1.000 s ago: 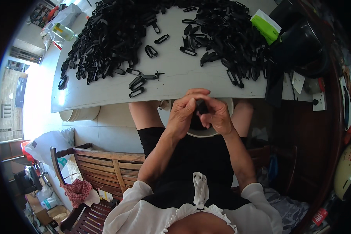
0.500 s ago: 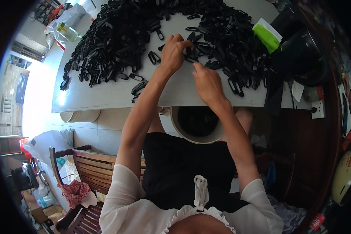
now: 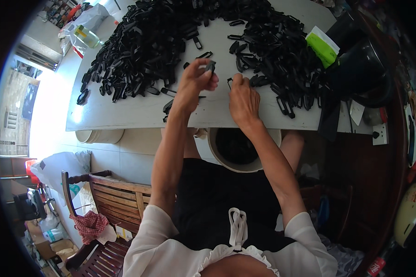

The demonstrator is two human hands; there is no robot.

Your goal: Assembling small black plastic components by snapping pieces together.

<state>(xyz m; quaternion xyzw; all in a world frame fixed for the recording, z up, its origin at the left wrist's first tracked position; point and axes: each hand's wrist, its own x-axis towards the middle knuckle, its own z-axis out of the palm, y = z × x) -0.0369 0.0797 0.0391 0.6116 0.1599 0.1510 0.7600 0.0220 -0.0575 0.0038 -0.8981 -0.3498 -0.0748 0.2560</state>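
My left hand is raised a little over the table, its thumb and fingers pinching a small black plastic piece. To its right, my right hand is low over the tabletop with fingers closed. A thin black oblong frame shows at its fingertips; the rest is hidden by the hand. A large heap of black oblong plastic parts covers the left side, and another heap lies to the right. A few loose parts lie between the heaps.
A pale bucket with dark contents stands between my knees, under the table's front edge. Black containers and a green-and-white packet are at the right. A bottle stands far left; a wooden bench is at lower left.
My left hand has drawn back toward me from the right heap, with a black piece now raised in its fingers. My right hand has turned knuckles-up and closed around a black frame.
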